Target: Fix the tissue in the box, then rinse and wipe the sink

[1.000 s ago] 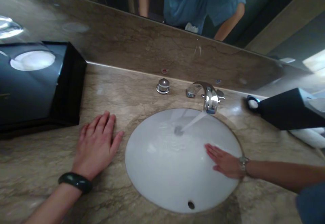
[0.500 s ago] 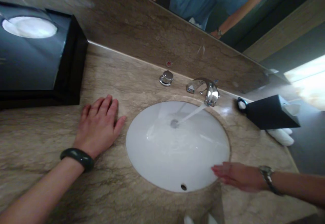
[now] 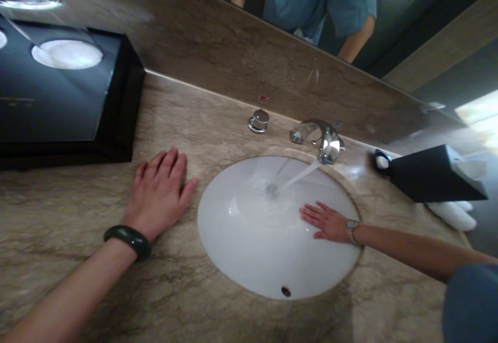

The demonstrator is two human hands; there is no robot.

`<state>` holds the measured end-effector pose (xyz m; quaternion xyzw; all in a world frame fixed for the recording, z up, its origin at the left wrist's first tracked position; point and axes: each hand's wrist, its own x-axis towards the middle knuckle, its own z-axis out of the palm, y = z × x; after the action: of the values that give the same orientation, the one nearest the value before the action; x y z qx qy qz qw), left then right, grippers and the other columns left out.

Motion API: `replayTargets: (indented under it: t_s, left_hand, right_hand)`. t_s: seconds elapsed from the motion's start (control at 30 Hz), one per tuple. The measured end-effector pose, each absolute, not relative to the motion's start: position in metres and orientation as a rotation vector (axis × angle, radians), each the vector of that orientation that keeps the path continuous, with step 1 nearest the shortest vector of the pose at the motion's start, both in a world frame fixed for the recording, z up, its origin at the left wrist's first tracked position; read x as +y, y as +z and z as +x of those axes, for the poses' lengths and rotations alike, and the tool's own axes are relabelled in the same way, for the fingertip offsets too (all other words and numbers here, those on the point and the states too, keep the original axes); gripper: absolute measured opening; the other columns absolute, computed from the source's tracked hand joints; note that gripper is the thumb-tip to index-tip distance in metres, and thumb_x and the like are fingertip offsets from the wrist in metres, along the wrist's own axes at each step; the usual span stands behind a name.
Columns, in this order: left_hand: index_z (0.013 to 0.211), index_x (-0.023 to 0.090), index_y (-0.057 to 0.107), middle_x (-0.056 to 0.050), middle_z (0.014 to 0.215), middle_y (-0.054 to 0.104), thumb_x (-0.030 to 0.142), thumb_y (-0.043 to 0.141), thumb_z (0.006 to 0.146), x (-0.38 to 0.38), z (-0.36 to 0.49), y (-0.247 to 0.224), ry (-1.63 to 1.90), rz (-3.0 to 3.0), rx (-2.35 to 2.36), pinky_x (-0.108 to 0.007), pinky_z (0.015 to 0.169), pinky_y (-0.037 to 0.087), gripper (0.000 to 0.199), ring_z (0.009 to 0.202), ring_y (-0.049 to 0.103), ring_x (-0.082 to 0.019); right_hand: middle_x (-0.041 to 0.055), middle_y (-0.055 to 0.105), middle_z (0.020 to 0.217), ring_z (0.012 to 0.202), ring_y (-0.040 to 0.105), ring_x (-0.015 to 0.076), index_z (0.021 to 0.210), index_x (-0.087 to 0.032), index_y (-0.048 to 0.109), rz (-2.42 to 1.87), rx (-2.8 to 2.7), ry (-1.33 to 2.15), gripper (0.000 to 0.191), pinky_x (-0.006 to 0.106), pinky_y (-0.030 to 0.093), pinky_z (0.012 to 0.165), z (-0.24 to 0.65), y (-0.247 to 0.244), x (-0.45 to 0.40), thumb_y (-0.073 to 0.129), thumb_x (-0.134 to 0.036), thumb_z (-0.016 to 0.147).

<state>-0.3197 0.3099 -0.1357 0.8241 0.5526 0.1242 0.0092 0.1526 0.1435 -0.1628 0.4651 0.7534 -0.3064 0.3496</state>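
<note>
My left hand lies flat on the brown marble countertop, left of the sink, fingers stretched and holding nothing. A dark bangle circles that wrist. Over the right part of the white oval sink, my right hand is open, palm down, with fingers apart; whether it touches the basin I cannot tell. A metal watch is on the right wrist. From the chrome faucet a stream of water runs toward the drain, just beyond the right fingertips.
A chrome knob stands behind the sink. To the left is a black box with white round items. A black tissue box and rolled white cloths sit at the right. The mirror reflects a person in blue.
My right hand has moved from the sink's lower right rim inward over the basin, and its fingers have spread. My left hand stays flat on the countertop. The view has shifted slightly.
</note>
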Motion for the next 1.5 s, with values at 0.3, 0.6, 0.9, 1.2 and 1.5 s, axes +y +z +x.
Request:
replayTargets:
  t_s: [0.3,0.6,0.9,1.2,1.5]
  left_hand:
    - [0.149,-0.001,0.047,-0.025,0.157,0.043,0.059,0.013,0.101,0.313,-0.320,-0.141,0.407,2.544,1.722,-0.064,0.119,0.031,0.084,0.145,0.039,-0.043]
    - [0.149,-0.002,0.047,-0.026,0.157,0.043,0.065,0.015,0.098,0.314,-0.320,-0.143,0.405,2.512,1.726,-0.064,0.120,0.030,0.090,0.146,0.037,-0.046]
    - [0.147,-0.001,0.049,-0.025,0.154,0.047,0.056,0.017,0.102,0.315,-0.322,-0.143,0.351,2.633,1.741,-0.063,0.116,0.038,0.080,0.142,0.043,-0.043]
    - [0.147,0.000,0.050,-0.022,0.155,0.048,0.051,0.022,0.104,0.314,-0.327,-0.143,0.301,2.680,1.742,-0.058,0.117,0.040,0.073,0.141,0.044,-0.039]
    - [0.150,0.003,0.049,-0.020,0.158,0.046,0.050,0.022,0.103,0.313,-0.327,-0.141,0.238,2.623,1.794,-0.057,0.120,0.035,0.072,0.146,0.040,-0.037]
  right_hand:
    - [0.0176,0.009,0.169,0.157,0.009,0.0380,0.163,-0.020,0.012,1.021,1.925,-1.403,0.112,0.071,0.004,0.124,0.160,-0.149,0.121,0.064,-0.079,0.083]
    - [0.0093,0.011,0.169,0.158,0.014,0.0321,0.163,-0.024,0.024,0.949,2.147,-1.106,0.078,0.066,0.020,0.126,0.177,-0.164,0.135,0.043,-0.068,0.102]
    - [0.0239,0.018,0.166,0.157,0.014,0.0364,0.159,0.003,0.026,1.724,2.440,-0.368,0.068,0.061,0.029,0.126,0.096,-0.266,0.160,0.041,-0.035,0.105]
    - [0.0037,0.020,0.170,0.159,0.011,0.0276,0.163,-0.023,0.026,1.526,2.700,-0.591,0.064,0.062,0.013,0.130,0.002,-0.283,0.247,0.045,-0.043,0.106]
    - [0.0067,0.001,0.170,0.156,-0.011,0.0422,0.166,-0.019,0.013,1.574,2.350,-0.935,0.066,0.081,0.010,0.119,0.023,-0.245,0.118,0.032,-0.040,0.107]
